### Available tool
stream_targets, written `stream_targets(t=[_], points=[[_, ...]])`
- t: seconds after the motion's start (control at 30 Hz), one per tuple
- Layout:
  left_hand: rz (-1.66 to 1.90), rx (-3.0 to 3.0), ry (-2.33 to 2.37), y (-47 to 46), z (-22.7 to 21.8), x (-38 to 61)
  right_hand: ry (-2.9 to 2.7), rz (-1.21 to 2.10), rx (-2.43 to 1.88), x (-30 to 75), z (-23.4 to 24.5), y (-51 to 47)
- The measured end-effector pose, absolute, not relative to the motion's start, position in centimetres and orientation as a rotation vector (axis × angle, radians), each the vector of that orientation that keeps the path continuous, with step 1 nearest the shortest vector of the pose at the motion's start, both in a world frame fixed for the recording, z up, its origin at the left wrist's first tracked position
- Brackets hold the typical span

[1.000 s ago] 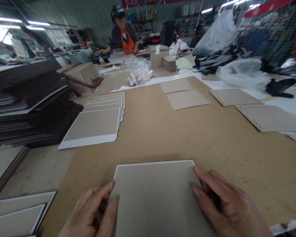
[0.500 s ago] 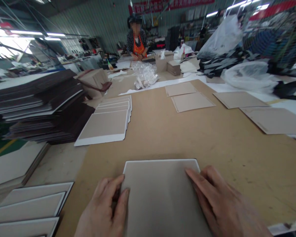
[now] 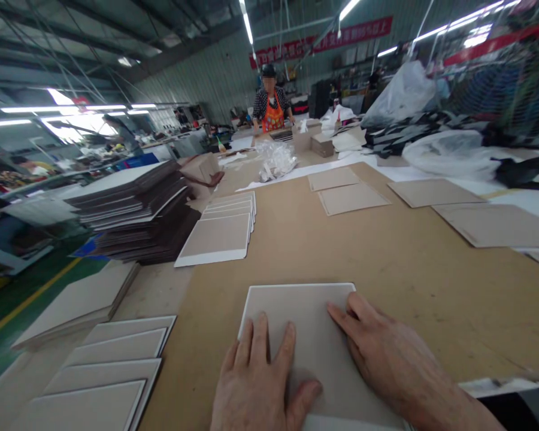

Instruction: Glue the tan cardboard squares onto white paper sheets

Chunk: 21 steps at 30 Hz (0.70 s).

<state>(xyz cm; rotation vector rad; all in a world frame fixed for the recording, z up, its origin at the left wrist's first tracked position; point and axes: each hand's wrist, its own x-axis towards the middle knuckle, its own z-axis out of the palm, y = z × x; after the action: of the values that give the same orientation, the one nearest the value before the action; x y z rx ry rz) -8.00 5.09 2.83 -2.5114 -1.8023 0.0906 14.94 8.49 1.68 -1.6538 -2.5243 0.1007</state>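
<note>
- Currently the left hand (image 3: 260, 377) lies flat and fully open, palm down on the grey board (image 3: 305, 305), gripping nothing. The right hand (image 3: 386, 359) is likewise spread open, its fingers resting on the board's right side near the white border, with nothing clasped.
- The grey board sits on the brown sheet (image 3: 386, 257) directly in front of the person, close to the near edge of the worktop.
- Likely slip: neither hand pinches the board (both only press from above), so uneven pressure could make it skate across the smooth brown sheet and end up skewed.
- Likely crease: pressing harder with the right fingers at the border than with the left palm in the middle might lift or wrinkle the white edging, though I cannot tell whether it is loose.
- Likely knock: the row of fanned boards (image 3: 108, 359) lies low and to the left, near the left arm; a wide sweep of that arm could scatter it.
- Less at risk: the other fanned stack (image 3: 220, 233) and the dark pile (image 3: 135, 209) lie well apart, further up the table.
</note>
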Motion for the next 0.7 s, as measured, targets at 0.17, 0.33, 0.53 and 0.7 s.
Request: stream_targets(t=[0.17, 0.33, 0.53, 0.7], points=[[0.117, -2.421, -1.945, 4.8, 3.3, -6.7, -2.507, 0.078, -1.607, 14.5, 2.2, 8.3], [-0.012, -2.407, -1.997, 4.5, 3.3, -6.6, -2.247, 0.223, -1.706, 16.5, 1.4, 8.2], [-0.142, -2.395, -2.089, 4.5, 3.1, -6.6, -1.970, 0.394, -1.702, 18.8, 0.7, 11.0], [-0.147, -2.396, -2.132, 4.3, 3.2, -6.5, -1.970, 0.478, -1.579, 18.1, -0.1, 12.3]])
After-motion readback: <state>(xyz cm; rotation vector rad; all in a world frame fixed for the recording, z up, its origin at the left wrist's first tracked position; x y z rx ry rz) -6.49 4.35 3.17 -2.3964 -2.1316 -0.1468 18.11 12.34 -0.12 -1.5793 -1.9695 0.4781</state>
